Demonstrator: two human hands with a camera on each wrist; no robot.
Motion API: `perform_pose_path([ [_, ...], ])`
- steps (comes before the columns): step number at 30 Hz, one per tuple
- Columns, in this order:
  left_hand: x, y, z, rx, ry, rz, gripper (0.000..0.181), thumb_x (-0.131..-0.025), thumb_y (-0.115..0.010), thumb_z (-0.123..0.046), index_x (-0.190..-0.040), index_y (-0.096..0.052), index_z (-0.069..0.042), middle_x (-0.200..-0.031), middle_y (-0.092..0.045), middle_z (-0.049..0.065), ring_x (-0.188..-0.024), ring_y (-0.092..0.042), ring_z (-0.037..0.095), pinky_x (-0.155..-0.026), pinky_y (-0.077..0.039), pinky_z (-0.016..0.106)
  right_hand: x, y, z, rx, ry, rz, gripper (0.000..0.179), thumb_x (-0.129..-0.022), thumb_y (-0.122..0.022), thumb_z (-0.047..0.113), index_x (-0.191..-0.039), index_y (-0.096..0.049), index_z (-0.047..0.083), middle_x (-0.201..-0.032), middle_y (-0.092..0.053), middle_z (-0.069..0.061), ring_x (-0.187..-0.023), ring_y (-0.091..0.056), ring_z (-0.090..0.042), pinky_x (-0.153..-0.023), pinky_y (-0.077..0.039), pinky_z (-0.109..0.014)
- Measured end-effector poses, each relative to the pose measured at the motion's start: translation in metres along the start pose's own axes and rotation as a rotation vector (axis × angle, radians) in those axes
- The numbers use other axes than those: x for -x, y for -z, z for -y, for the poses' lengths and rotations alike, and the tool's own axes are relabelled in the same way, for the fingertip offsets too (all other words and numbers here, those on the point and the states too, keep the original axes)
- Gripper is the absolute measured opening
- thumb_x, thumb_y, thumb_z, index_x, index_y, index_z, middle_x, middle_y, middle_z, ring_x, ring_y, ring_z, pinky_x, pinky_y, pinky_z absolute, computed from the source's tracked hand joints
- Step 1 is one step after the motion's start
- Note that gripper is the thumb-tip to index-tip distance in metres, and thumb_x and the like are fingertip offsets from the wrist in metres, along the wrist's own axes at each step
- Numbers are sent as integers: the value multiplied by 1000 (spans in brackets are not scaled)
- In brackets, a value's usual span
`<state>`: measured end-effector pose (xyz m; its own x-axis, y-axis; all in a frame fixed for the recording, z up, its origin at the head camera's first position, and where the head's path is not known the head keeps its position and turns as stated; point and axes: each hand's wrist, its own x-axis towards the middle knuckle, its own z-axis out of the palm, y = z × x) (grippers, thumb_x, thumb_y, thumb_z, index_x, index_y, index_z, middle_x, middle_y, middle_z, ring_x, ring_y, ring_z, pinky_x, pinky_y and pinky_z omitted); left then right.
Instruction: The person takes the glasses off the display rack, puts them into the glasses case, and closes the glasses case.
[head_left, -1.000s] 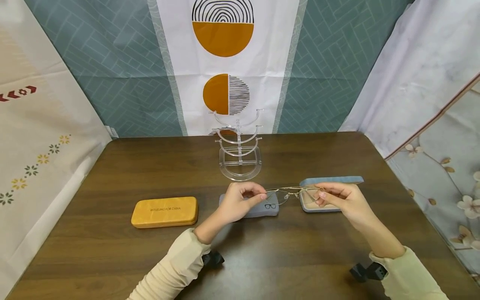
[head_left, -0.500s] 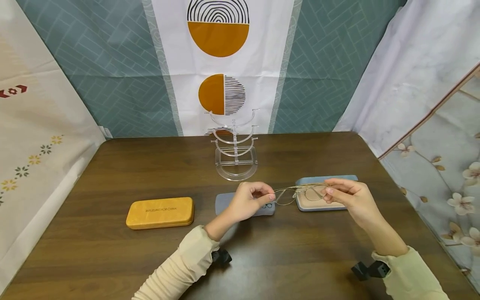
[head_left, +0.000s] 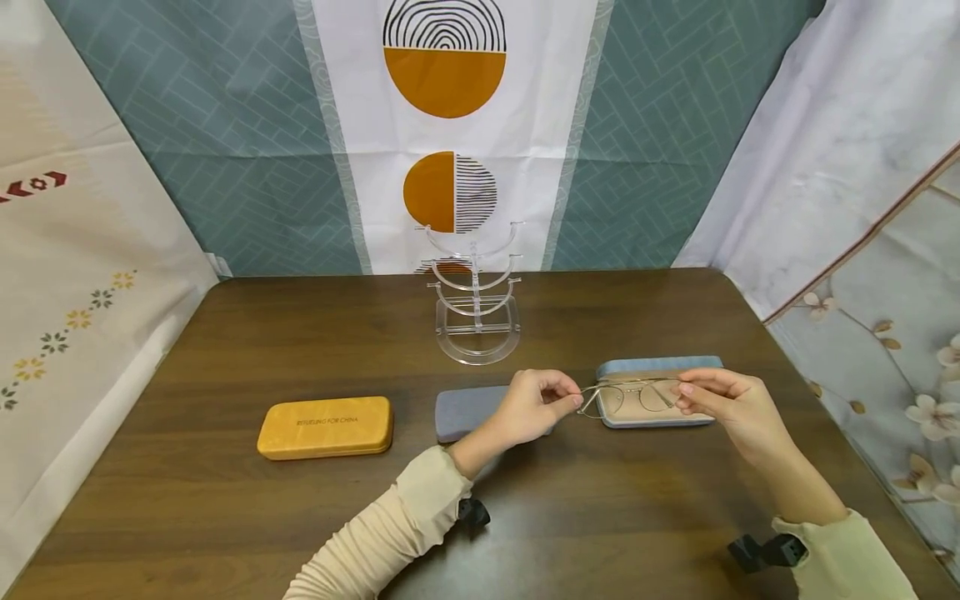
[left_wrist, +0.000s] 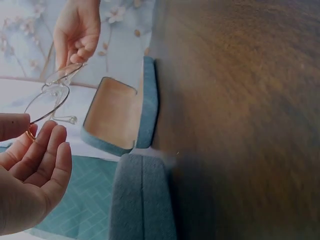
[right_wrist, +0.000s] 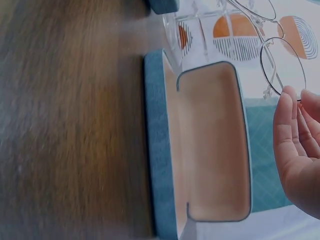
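Observation:
Both hands hold a pair of thin gold-rimmed eyeglasses (head_left: 632, 387) in the air. At the left end of the frame, the left hand (head_left: 534, 407) pinches it between thumb and fingers. My right hand (head_left: 729, 406) pinches the opposite end. The temples look folded behind the lenses. Just behind and below the glasses lies an open blue glasses case (right_wrist: 215, 142) with a beige lining; it looks empty in the right wrist view. A closed grey-blue glasses case (head_left: 467, 412) rests on the table, partly hidden by the left hand.
A yellow glasses case (head_left: 326, 427) lies shut on the left of the wooden table (head_left: 225, 517). The clear tiered display stand (head_left: 477, 308) stands farther back, near the table's rear edge. Patterned cloths (head_left: 247, 150) hang behind and at both sides.
Both hands have carried the eyeglasses to the right, so they are now in front of the open blue case. More of the grey-blue case's left part shows. The cases stay put.

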<state>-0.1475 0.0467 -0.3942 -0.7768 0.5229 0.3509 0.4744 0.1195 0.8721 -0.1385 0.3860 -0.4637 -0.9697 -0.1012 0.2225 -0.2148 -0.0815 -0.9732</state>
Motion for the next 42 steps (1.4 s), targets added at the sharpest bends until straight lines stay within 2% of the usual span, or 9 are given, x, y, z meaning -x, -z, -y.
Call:
perform_pose_path([
  [3,-1,-5,2,-12,-6,2,4,-81,-64,-1,-79,-66,2,-69,-64,7,-58,-53,4,-56,-47,17,1,5,-3,13,20,10,26,-85,-54,-12,-111,-54,-17,-97,-65,-21,-74,-65,-25,-64,-53,-38],
  [5,-2,-9,3,-27,-18,1,4,-81,-64,-1,-79,-65,2,-68,-63,7,-59,-53,4,-56,-47,16,2,0,5,17,36,30,26,-84,-55,-11,-110,-57,-14,-97,-66,-18,-74,-66,-24,-63,-53,-35],
  [9,-6,-17,5,-47,-35,8,4,-81,-64,-1,-78,-63,1,-68,-62,7,-58,-51,2,-56,-46,15,10,-22,39,67,-3,-7,22,-85,-58,-7,-105,-64,-7,-92,-69,-8,-72,-66,-19,-62,-53,-31],
  [11,-9,-22,6,-61,-37,9,4,-82,-64,-1,-78,-63,1,-68,-62,6,-58,-50,1,-56,-45,14,12,-22,43,65,-28,-38,20,-85,-58,-7,-104,-64,-8,-90,-69,-8,-71,-66,-17,-62,-53,-30],
  [18,-18,-34,6,-99,1,-1,4,-82,-64,-3,-79,-66,-1,-70,-64,6,-57,-50,0,-55,-44,11,12,16,5,105,-71,-143,25,-84,-62,-1,-105,-60,-13,-92,-69,-11,-69,-66,-19,-62,-53,-33],
  [22,-21,-39,7,-126,17,-26,5,-82,-65,-4,-78,-67,-2,-68,-64,4,-54,-49,-2,-53,-43,10,12,16,10,124,-102,-154,24,-84,-63,1,-104,-62,-10,-91,-69,-9,-69,-67,-19,-62,-53,-32],
  [26,-24,-45,7,-127,37,-45,5,-80,-67,-4,-76,-67,-1,-67,-64,5,-52,-49,0,-51,-42,10,12,18,18,166,-116,-115,21,-85,-63,4,-103,-65,-5,-92,-69,-7,-70,-67,-19,-63,-53,-31],
  [35,-33,-54,10,-130,141,-65,7,-81,-68,-6,-77,-70,-1,-66,-64,2,-52,-49,-1,-49,-41,11,9,29,9,337,-167,-183,21,-83,-66,10,-99,-67,-3,-85,-70,-1,-67,-66,-15,-61,-53,-31],
  [42,-38,-59,15,-163,220,-80,5,-80,-67,-2,-80,-72,0,-67,-66,3,-53,-49,-1,-50,-40,11,5,17,30,386,-186,-112,16,-84,-66,13,-94,-70,1,-83,-70,0,-67,-66,-15,-60,-53,-30],
])
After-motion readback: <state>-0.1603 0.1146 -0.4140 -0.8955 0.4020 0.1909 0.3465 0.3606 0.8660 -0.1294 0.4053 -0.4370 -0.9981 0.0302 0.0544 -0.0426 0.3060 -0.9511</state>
